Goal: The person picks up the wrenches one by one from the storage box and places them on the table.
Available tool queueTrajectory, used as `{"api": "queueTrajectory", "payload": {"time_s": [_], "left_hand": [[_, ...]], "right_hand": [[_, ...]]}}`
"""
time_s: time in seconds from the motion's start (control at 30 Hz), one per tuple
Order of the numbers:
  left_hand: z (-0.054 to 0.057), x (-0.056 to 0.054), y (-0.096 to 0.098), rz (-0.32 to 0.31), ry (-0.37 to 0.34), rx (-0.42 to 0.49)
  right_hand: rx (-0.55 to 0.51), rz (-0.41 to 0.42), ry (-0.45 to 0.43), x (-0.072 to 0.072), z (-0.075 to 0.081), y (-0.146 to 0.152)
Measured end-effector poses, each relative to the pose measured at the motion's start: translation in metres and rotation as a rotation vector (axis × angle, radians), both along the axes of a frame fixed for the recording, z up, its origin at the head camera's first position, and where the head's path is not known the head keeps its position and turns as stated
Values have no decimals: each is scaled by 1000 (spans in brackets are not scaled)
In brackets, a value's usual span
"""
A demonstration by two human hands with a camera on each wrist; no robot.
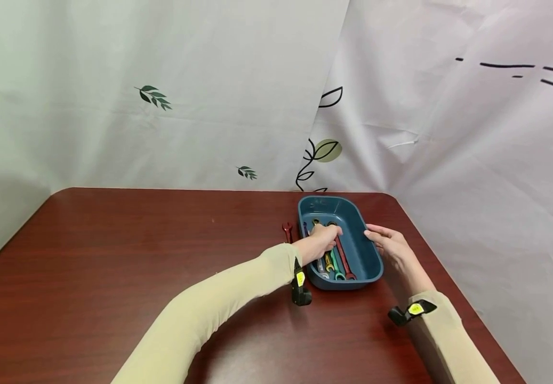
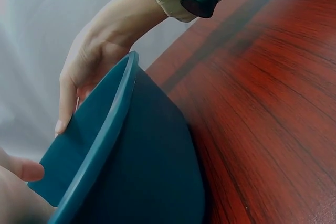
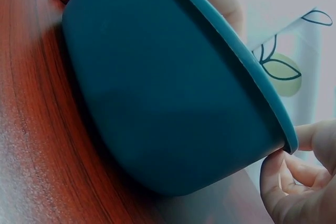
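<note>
A blue plastic bin (image 1: 370, 264) holds several wrenches: a red wrench (image 1: 345, 261), a green wrench (image 1: 337, 268), a yellow wrench (image 1: 328, 262) and a silver wrench (image 1: 322, 269) among them. My left hand (image 1: 318, 242) reaches over the bin's left rim, down among the wrenches. Its fingertips are hidden, so whether it grips one is unclear; the left wrist view shows only its thumb side. At the bin's right side, my right hand (image 1: 395, 253) pinches the rim between thumb and fingers. Outside the bin, close to its left wall, another red wrench (image 1: 287, 231) lies on the table.
The bin stands near the back right corner of the brown wooden table (image 1: 127, 277). Behind and to the right hangs a pale curtain (image 1: 199, 96) with leaf prints. Each wrist wears a black strap-on camera.
</note>
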State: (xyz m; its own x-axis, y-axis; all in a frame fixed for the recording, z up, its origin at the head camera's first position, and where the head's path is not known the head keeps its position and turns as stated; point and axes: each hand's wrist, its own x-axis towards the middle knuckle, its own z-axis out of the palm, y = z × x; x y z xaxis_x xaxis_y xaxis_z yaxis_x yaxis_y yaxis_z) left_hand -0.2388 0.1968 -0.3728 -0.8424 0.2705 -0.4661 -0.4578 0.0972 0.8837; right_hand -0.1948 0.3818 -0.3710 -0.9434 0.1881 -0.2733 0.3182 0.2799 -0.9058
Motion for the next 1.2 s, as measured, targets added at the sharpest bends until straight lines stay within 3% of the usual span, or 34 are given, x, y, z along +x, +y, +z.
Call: {"api": "queueTrajectory", "payload": {"time_s": [0.2,0.4,0.6,0.83,1.2], "left_hand": [[2,0,0,-5,-2,26],[1,-3,1,-19,6,-41],[2,-5,2,-73,41,-97],[5,-4,5,-136,69,-82],[0,-9,15,-110,90,-166]], "right_hand": [[-34,-13,2,-1,1,1],[-34,-14,3,-1,1,0],[-23,-11,1,0,0,-1],[-25,-21,-1,0,-1,-1],[-34,-16,7,0,-1,-2]]}}
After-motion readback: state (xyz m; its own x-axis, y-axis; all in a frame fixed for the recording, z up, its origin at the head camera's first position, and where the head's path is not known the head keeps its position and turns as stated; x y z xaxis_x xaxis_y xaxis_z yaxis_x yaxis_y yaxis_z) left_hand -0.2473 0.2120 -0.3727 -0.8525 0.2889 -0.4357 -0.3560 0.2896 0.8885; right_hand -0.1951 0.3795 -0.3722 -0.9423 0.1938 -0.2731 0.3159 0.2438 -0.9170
